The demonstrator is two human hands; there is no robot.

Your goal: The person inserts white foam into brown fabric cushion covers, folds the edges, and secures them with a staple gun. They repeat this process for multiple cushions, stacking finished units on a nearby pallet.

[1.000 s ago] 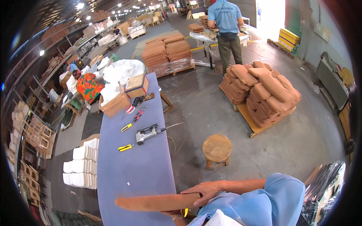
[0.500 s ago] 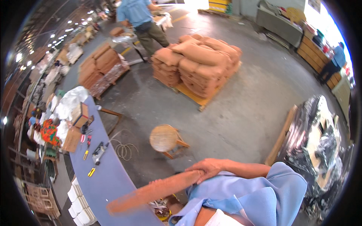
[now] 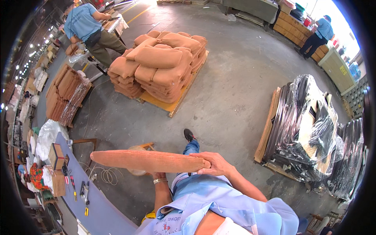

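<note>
A long orange-brown cushion (image 3: 145, 160), seen edge-on, lies crosswise in front of my body, off the table. My right hand (image 3: 214, 163) is closed around its right end, thumb and fingers on either side of the corner. Under its middle is my left hand (image 3: 157, 174), with a band on the wrist; the cushion hides its fingers. Farther off, a pile of similar cushions (image 3: 164, 58) is stacked on a wooden pallet (image 3: 172, 106). A round wooden stool (image 3: 137, 171) is partly covered by the held cushion.
A blue-topped table (image 3: 100, 205) with screwdrivers (image 3: 74, 190) and boxes (image 3: 57, 156) stands at left. Cable (image 3: 107, 176) coils on the floor nearby. Plastic-wrapped stacks (image 3: 305, 129) sit at right. One person (image 3: 88, 29) works at far left, another (image 3: 321, 33) at far right.
The cushion has swung from slanting over the table to nearly level before me, away from the tabletop. My view has turned right; my left wrist and a shoe now show.
</note>
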